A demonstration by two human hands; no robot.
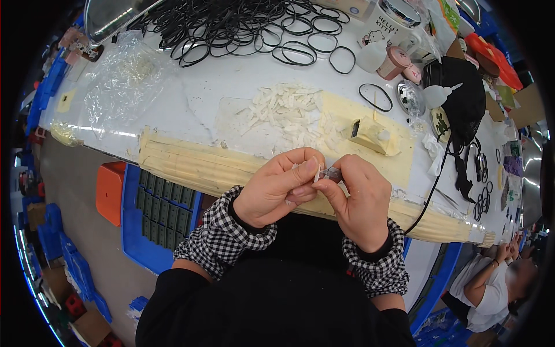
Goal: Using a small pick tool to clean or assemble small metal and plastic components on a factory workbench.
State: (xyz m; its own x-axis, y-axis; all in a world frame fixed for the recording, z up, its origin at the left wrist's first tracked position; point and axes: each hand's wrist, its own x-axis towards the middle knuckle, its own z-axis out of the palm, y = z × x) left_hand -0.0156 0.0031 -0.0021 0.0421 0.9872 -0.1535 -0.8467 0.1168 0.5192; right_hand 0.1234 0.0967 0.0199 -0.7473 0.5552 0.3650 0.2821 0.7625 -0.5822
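Note:
Close together at the table's near edge, my two hands meet over the taped front. My left hand (274,188) pinches a small white strip (317,173) between thumb and fingers. A small grey, metal-looking piece (333,173) is gripped in my right hand (365,199), its end close to the strip; its exact kind is hidden by the fingers. Just beyond my hands lies a heap of similar white strips (286,107). To its right, a block wrapped in yellow tape (373,136) rests on a yellow taped patch of the table (341,110).
Many black bands (295,52) lie at the back. Crumpled clear plastic (124,81) is at left. Cups, including a pink one (394,62), and a black bag (459,92) crowd the right. Below stand a blue crate (136,231) and orange stool (110,194). Another person (483,289) sits at right.

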